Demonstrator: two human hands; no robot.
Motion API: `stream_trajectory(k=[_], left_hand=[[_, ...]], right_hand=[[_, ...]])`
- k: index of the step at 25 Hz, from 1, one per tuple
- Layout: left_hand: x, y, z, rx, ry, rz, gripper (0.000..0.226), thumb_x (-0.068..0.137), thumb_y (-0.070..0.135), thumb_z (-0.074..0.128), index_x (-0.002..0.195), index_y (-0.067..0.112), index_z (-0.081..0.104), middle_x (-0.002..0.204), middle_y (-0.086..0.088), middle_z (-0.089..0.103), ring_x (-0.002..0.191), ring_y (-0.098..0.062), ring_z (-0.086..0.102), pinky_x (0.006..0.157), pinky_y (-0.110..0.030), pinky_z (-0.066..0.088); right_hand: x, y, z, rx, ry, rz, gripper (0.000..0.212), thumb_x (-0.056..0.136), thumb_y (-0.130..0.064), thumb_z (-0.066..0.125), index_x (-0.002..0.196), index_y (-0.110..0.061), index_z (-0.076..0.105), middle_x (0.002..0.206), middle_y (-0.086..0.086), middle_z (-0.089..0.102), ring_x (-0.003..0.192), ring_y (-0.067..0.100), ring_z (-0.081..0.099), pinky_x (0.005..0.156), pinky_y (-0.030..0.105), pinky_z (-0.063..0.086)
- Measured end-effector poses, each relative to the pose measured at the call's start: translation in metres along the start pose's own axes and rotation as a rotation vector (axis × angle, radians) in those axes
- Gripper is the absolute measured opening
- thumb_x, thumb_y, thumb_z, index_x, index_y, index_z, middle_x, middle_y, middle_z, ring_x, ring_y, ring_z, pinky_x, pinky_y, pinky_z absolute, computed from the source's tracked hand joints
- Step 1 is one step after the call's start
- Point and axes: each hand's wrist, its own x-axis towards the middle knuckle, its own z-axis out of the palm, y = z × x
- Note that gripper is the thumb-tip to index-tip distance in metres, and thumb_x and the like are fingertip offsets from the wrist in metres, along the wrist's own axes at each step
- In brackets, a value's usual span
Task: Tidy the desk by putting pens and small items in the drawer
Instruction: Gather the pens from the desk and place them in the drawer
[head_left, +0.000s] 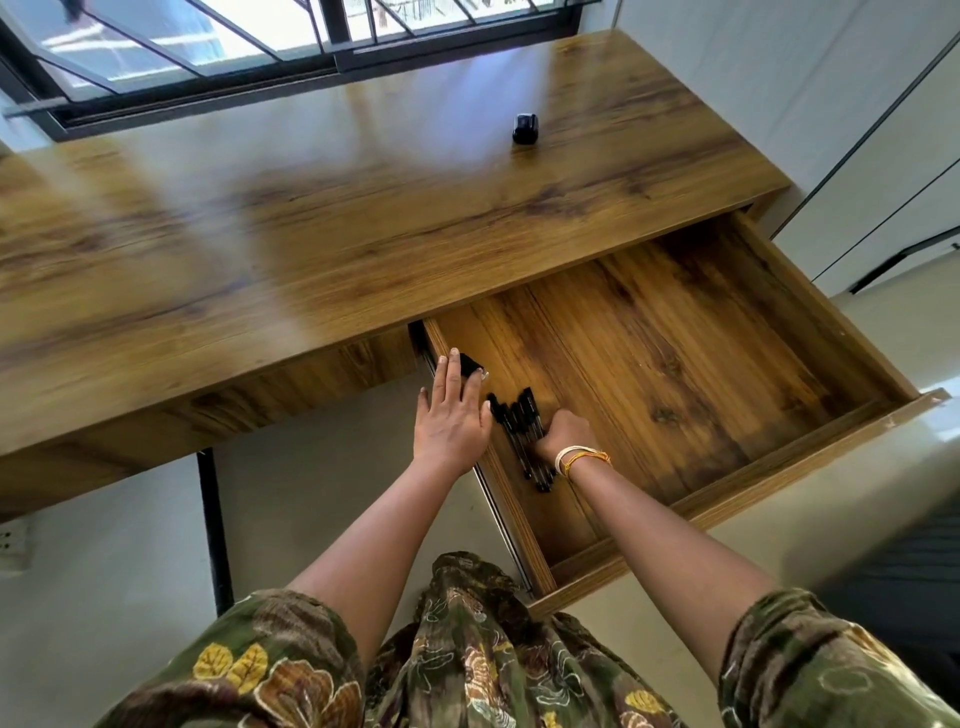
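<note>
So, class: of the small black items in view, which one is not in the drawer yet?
The small black item sitting alone on the desktop near the window. The black pens already lie in the open drawer, at the hands.

The bench (363, 218) is showing warm brown wood grain with darker streaks, and the drawer (675, 343) is matching it. The pens (522, 431) are looking black. Green sleeves (270, 670) are carrying yellow and brown leaf prints; wrist threads (579, 457) are showing white and orange.
</note>
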Motion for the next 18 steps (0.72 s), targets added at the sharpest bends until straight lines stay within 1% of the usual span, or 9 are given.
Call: stream_trajectory(k=[2, 4, 6, 8, 10, 14, 18], left_hand=[[0.000, 0.000, -0.001, -0.004, -0.001, 0.001, 0.058, 0.100, 0.045, 0.022, 0.154, 0.026, 0.011, 0.161, -0.002, -0.021, 0.148, -0.020, -0.020, 0.120, -0.050, 0.006], [0.000, 0.000, 0.000, -0.007, 0.002, 0.001, 0.058, 0.100, 0.044, 0.022, 0.154, 0.026, 0.011, 0.161, -0.002, -0.021, 0.148, -0.020, -0.020, 0.120, -0.050, 0.006], [0.000, -0.001, 0.000, 0.001, 0.008, 0.002, 0.057, 0.101, 0.043, 0.022, 0.154, 0.025, 0.012, 0.161, -0.003, -0.019, 0.148, -0.021, -0.019, 0.120, -0.050, 0.007], [0.000, -0.001, 0.001, 0.005, 0.014, 0.005, 0.056, 0.101, 0.043, 0.023, 0.153, 0.025, 0.014, 0.161, -0.004, -0.019, 0.148, -0.022, -0.018, 0.120, -0.051, 0.008], [0.000, -0.001, 0.001, 0.002, 0.014, 0.006, 0.056, 0.101, 0.042, 0.023, 0.153, 0.025, 0.014, 0.161, -0.004, -0.018, 0.148, -0.022, -0.018, 0.119, -0.051, 0.008], [0.000, 0.000, 0.001, 0.010, 0.021, 0.011, 0.055, 0.101, 0.042, 0.023, 0.153, 0.026, 0.014, 0.161, -0.005, -0.018, 0.148, -0.022, -0.018, 0.119, -0.052, 0.008], [0.001, -0.001, 0.002, 0.008, 0.024, 0.013, 0.055, 0.100, 0.042, 0.024, 0.153, 0.026, 0.015, 0.162, -0.005, -0.017, 0.149, -0.023, -0.017, 0.119, -0.052, 0.009]], right_hand=[[-0.002, 0.000, -0.002, 0.017, 0.015, -0.013, 0.024, 0.082, -0.015, 0.067, 0.103, -0.004, 0.061, 0.102, 0.015, 0.065, 0.093, 0.033, 0.064, 0.068, 0.032, 0.048], [-0.002, -0.002, -0.004, 0.037, 0.095, -0.042, 0.024, 0.081, -0.023, 0.068, 0.098, -0.006, 0.061, 0.095, 0.012, 0.065, 0.085, 0.031, 0.063, 0.064, 0.031, 0.047], [-0.002, -0.005, -0.004, 0.041, 0.144, -0.094, 0.024, 0.080, -0.027, 0.068, 0.094, -0.008, 0.066, 0.090, 0.011, 0.068, 0.081, 0.030, 0.065, 0.063, 0.031, 0.050], [-0.004, -0.010, 0.001, 0.019, 0.102, -0.139, 0.019, 0.080, -0.025, 0.067, 0.094, -0.011, 0.071, 0.089, 0.009, 0.071, 0.082, 0.027, 0.068, 0.067, 0.032, 0.056], [-0.007, -0.014, 0.010, -0.059, 0.083, -0.159, 0.018, 0.081, -0.021, 0.065, 0.095, -0.012, 0.071, 0.090, 0.009, 0.072, 0.083, 0.027, 0.069, 0.070, 0.036, 0.059], [-0.010, -0.016, 0.018, -0.186, 0.129, -0.159, 0.017, 0.084, -0.020, 0.063, 0.097, -0.010, 0.068, 0.093, 0.010, 0.070, 0.087, 0.030, 0.068, 0.068, 0.035, 0.055], [-0.009, -0.016, 0.016, -0.197, 0.083, -0.132, 0.013, 0.081, -0.020, 0.066, 0.090, -0.011, 0.067, 0.084, 0.007, 0.068, 0.079, 0.027, 0.067, 0.067, 0.035, 0.057]])
